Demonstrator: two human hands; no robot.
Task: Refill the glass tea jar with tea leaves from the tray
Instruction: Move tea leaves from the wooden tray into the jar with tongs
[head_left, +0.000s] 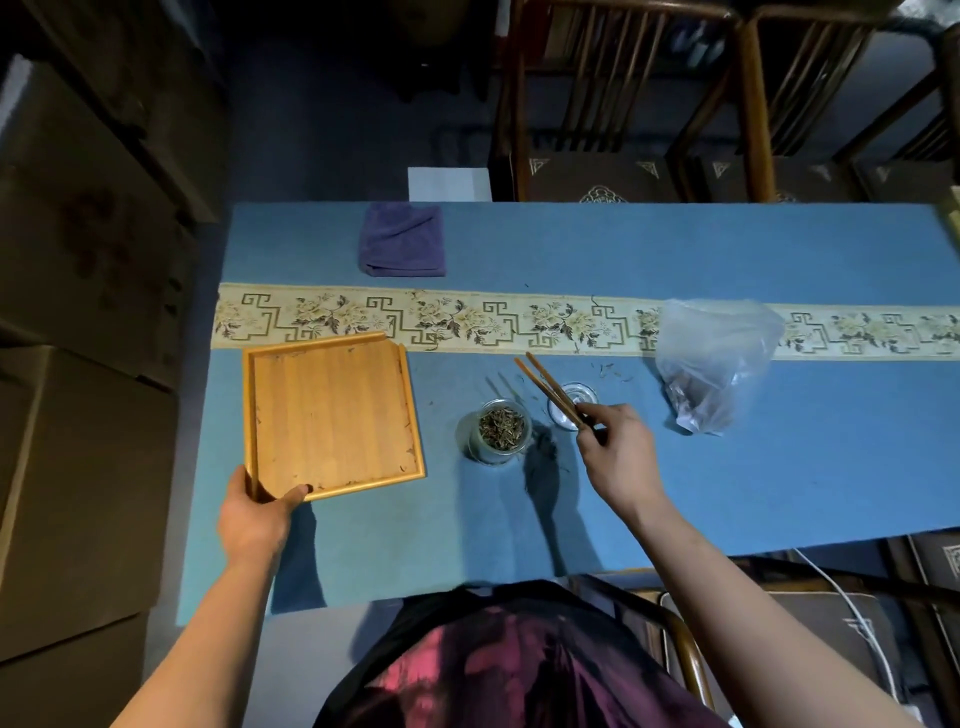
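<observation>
My left hand (254, 512) gripped the bamboo tray's (332, 415) near corner; my right hand (618, 452) pinched wooden tongs (553, 387), the open tea jar (498, 430) just left of its fingers.

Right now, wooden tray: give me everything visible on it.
The wooden tray is square, light bamboo-like wood with a raised rim, notched at its far right corner. It lies flat on the blue table cloth, left of the glass tea jar. Nearly empty, only specks remain. The left hand grips its near left corner.
</observation>
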